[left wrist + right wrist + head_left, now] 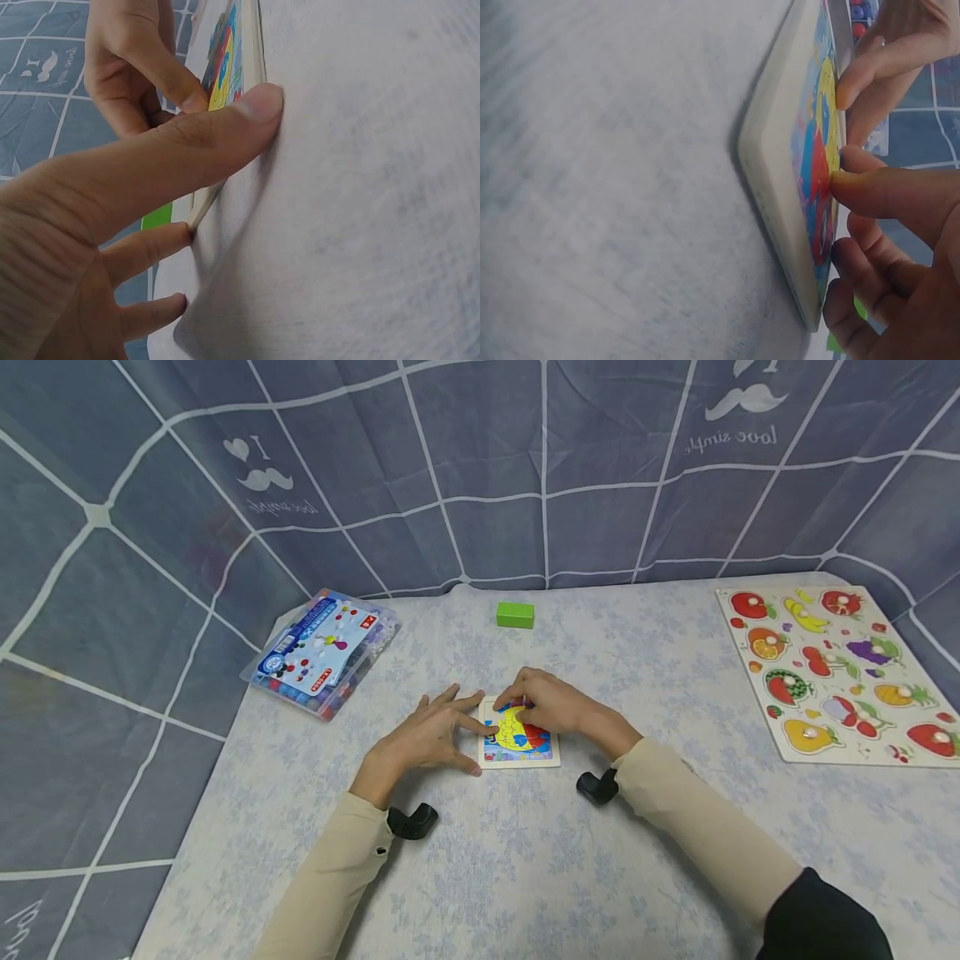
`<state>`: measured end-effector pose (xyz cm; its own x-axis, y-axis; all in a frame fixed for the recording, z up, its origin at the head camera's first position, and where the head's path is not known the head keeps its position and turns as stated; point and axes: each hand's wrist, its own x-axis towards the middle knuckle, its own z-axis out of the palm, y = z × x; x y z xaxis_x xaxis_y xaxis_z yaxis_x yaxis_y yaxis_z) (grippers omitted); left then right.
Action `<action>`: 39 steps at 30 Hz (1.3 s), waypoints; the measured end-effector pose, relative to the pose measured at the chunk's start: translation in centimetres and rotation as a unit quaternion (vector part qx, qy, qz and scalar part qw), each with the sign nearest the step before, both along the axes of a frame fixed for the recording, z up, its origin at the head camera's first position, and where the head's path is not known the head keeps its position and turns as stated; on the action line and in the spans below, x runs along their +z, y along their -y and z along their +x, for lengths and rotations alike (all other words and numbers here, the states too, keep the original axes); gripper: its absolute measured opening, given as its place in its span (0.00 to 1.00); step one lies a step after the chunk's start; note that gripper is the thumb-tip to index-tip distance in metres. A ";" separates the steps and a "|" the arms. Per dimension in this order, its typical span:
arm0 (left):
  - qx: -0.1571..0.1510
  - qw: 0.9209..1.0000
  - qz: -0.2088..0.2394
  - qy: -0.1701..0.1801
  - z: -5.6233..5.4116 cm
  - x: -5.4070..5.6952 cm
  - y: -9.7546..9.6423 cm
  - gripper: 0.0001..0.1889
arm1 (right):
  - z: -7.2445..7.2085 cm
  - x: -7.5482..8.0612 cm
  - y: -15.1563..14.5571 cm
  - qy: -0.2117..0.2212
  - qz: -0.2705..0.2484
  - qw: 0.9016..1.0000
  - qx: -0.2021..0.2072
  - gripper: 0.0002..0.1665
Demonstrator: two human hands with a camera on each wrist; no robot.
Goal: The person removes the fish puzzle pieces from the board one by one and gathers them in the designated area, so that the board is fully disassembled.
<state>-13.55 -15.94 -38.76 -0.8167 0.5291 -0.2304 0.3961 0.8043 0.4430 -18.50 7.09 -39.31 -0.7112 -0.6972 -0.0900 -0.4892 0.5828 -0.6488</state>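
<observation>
A small jigsaw puzzle (517,739) with a pale frame and a yellow, red and blue picture lies on the table between both hands. The left hand (431,735) is spread at its left side; its thumb (259,105) touches the frame's edge and another finger reaches over the picture. From the right, the other hand (558,703) bends over the puzzle's upper part, thumb (870,187) and forefinger at a puzzle piece that the fingers mostly hide. In the right wrist view its remaining fingers curl near the frame's far edge.
Behind the puzzle stands a green block (515,615). A clear plastic box (322,652) of colourful small parts lies at the back left. To the right is a fruit picture board (843,677). Grey-blue checked cloth (487,468) hangs along the table's back.
</observation>
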 end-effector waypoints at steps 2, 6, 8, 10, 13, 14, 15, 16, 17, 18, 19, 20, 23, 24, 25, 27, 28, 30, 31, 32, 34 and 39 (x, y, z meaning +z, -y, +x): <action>0.000 1.000 0.000 0.001 0.0 0.0 0.0 0.32 | -0.1 -0.1 0.0 -0.002 -0.004 1.000 0.001 0.20; 0.000 1.000 0.000 0.002 0.0 0.1 0.0 0.32 | -0.2 -0.1 0.1 0.000 -0.015 1.000 0.000 0.19; 0.000 1.000 0.000 0.002 0.0 0.1 0.0 0.32 | -0.2 -0.1 0.1 0.004 -0.020 1.000 -0.004 0.18; 0.000 1.000 -0.001 0.001 0.1 0.1 -0.1 0.32 | -0.2 -0.1 0.1 0.007 -0.023 1.000 -0.008 0.18; 0.000 1.000 -0.001 0.000 0.1 0.2 -0.1 0.32 | -0.3 0.0 0.2 0.007 -0.025 1.000 -0.009 0.18; -0.001 1.000 -0.001 0.000 0.1 0.2 -0.2 0.32 | -0.2 0.0 0.2 0.006 -0.025 1.000 -0.009 0.18; -0.001 1.000 -0.001 -0.001 0.1 0.2 -0.2 0.32 | -0.2 0.1 0.1 0.006 -0.025 1.000 -0.009 0.18; 0.000 1.000 -0.002 0.000 0.1 0.2 -0.2 0.32 | -0.2 0.1 0.2 0.006 -0.025 1.000 -0.010 0.18; 0.000 1.000 -0.003 0.000 0.1 0.1 -0.2 0.32 | -0.2 0.1 0.1 0.007 -0.025 1.000 -0.011 0.19; 0.000 1.000 -0.004 0.000 0.1 0.1 -0.2 0.32 | -0.1 0.1 0.2 0.008 -0.024 1.000 -0.013 0.19; 0.001 1.000 -0.005 0.001 0.1 0.1 -0.2 0.32 | -0.1 0.2 0.2 0.011 -0.025 0.999 -0.016 0.20; 0.001 1.000 -0.006 0.001 0.1 0.1 -0.2 0.32 | 0.0 0.2 0.2 0.016 -0.026 0.999 -0.019 0.21; 0.002 1.000 -0.010 0.003 0.0 0.1 -0.2 0.33 | 0.1 0.4 0.3 0.037 -0.032 0.999 -0.022 0.23; 0.003 1.000 -0.011 0.003 0.0 0.1 -0.2 0.33 | 0.1 0.4 0.2 0.044 -0.035 0.998 -0.021 0.24; 0.002 1.000 -0.011 0.003 0.0 0.0 -0.2 0.33 | 0.2 0.5 0.2 0.050 -0.036 0.998 -0.019 0.25; 0.003 1.000 -0.010 0.004 0.0 0.0 -0.1 0.33 | 0.2 0.6 0.1 0.061 -0.039 0.997 -0.014 0.26; 0.003 1.000 -0.009 0.005 0.0 0.0 -0.1 0.33 | 0.2 0.6 0.0 0.064 -0.039 0.997 -0.011 0.26; 0.002 1.000 -0.007 0.005 0.1 0.1 -0.1 0.33 | 0.2 0.6 -0.2 0.063 -0.037 0.997 -0.008 0.24; 0.001 1.000 -0.006 0.005 0.1 0.1 -0.1 0.33 | 0.1 0.6 -0.3 0.062 -0.036 0.997 -0.007 0.23; 0.000 1.000 -0.005 0.004 0.1 0.1 -0.1 0.32 | 0.1 0.6 -0.4 0.062 -0.035 0.997 -0.005 0.21; -0.001 1.000 -0.005 0.002 0.1 0.1 -0.1 0.32 | 0.1 0.6 -0.5 0.055 -0.031 0.998 -0.004 0.17; -0.001 1.000 -0.006 0.001 0.0 0.0 -0.1 0.32 | 0.0 0.8 -0.7 0.039 -0.019 0.999 -0.017 0.10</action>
